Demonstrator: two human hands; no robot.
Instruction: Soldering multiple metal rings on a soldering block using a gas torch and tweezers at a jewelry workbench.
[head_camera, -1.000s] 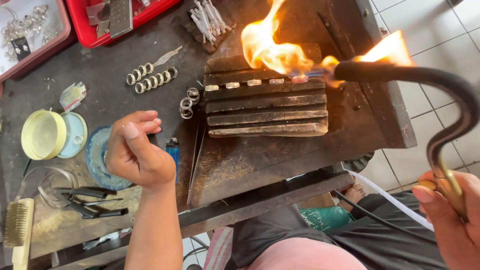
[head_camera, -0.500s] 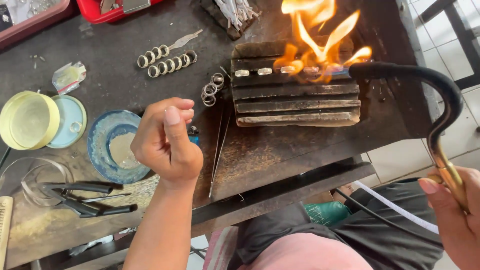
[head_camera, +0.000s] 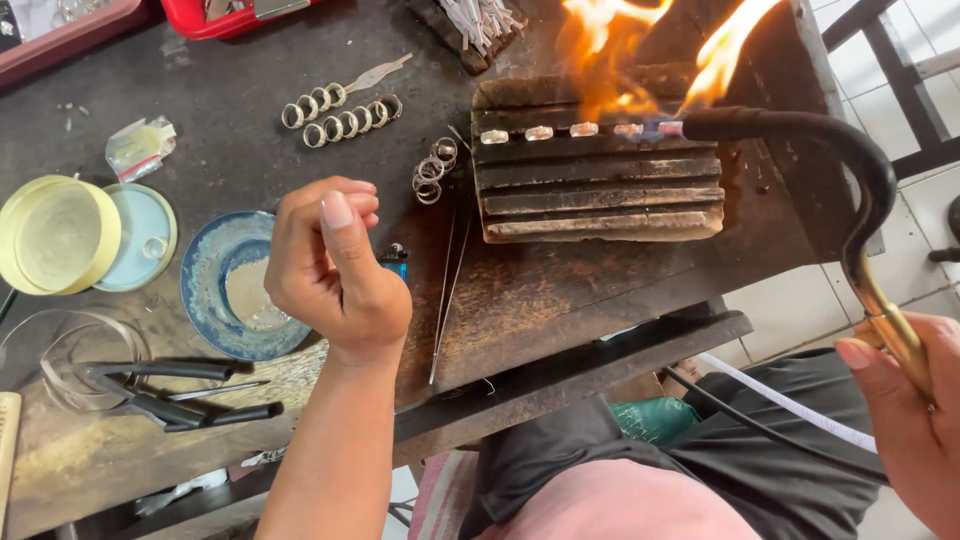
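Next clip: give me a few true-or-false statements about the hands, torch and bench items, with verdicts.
1. The right hand holds the curved black torch by its brass handle. True.
2. The flame plays on small rings lined up on the dark ridged block. True.
3. The left hand grips the black-handled pliers. False: the pliers lie on the bench, apart from the left hand.
4. The blue ceramic dish sits on the block. False: it sits on the bench, left of the hand.

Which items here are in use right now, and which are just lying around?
In use:
right hand holding the curved torch
flame on the small pieces lined up on the grooved block

Lying about:
blue dish, below the loosely closed left hand
yellow lid
pliers
loose rings
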